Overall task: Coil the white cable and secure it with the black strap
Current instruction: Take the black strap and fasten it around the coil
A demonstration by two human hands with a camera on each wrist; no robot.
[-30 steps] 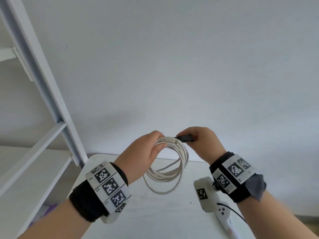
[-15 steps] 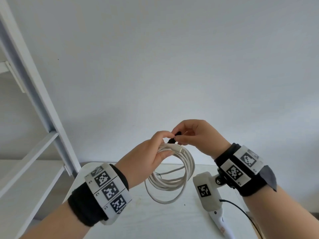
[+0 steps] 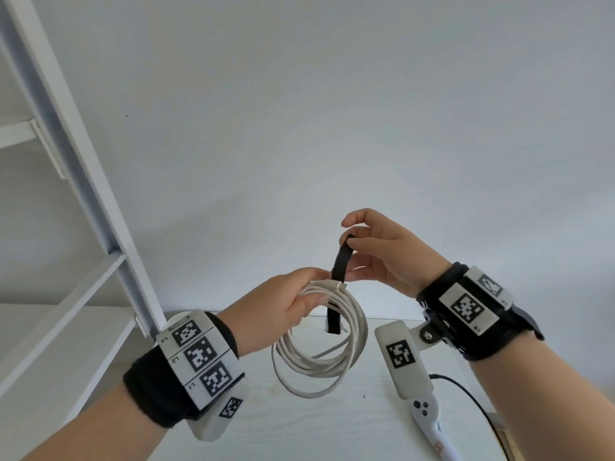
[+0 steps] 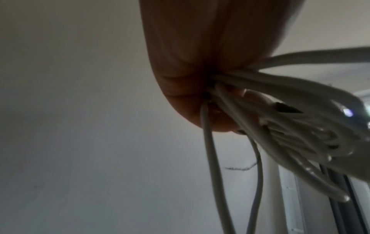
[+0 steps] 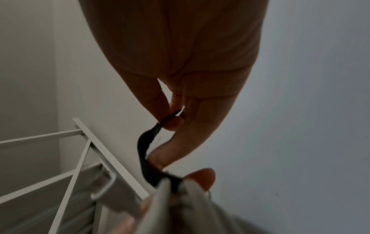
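The white cable [image 3: 319, 344] hangs coiled above the desk [image 3: 299, 424], its top gripped by the left hand [image 3: 283, 304]. The right hand [image 3: 376, 251] pinches the black strap [image 3: 341, 264] upward – better to pull it tight, then wrap closely around all loops.

Smooth, faintly glossy white cable [image 3: 319, 347], matt black cloth-like strap [image 3: 340, 262], matt white table [image 3: 299, 427] with faint grain
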